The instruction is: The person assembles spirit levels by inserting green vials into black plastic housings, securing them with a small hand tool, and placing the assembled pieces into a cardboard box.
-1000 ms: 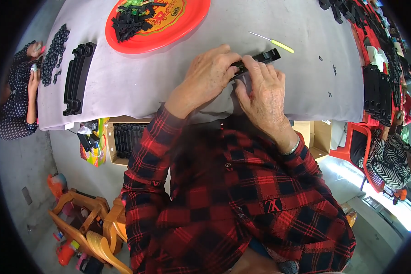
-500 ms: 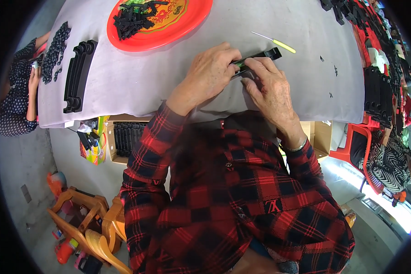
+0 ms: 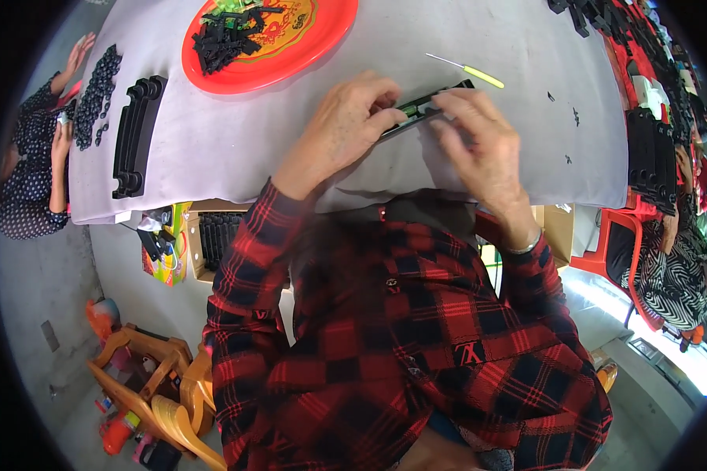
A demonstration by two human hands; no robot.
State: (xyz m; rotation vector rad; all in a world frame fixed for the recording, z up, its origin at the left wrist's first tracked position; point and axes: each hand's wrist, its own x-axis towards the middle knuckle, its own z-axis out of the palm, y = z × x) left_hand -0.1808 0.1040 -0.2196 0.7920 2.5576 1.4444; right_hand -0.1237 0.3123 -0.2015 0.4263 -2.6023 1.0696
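Note:
A long, narrow black plastic part (image 3: 424, 100) lies slantwise between my hands on the grey cloth, its far right end higher in the view. My left hand (image 3: 342, 129) grips its near left end, thumb on top and fingers curled round the far side. A small green strip (image 3: 410, 111) shows inside the part beside my left thumb. My right hand (image 3: 483, 141) bends over the right half, with fingertips at the part's edge and the thumb tucked below. What those fingertips pinch is partly hidden. Beyond the part lies a thin screwdriver with a yellow-green handle (image 3: 483, 76).
A red plate (image 3: 306, 71) holds black strips and green pieces. Stacked black plastic parts (image 3: 137, 133) and a pile of small black pieces (image 3: 96, 98) lie left. More black parts (image 3: 650, 157) line the right edge. Other people sit at both sides; a cardboard box (image 3: 200, 271) stands below the table.
My right hand has shifted right and lifted its fingers toward the part's far end. The part has tilted more steeply, and my left hand has moved slightly left.

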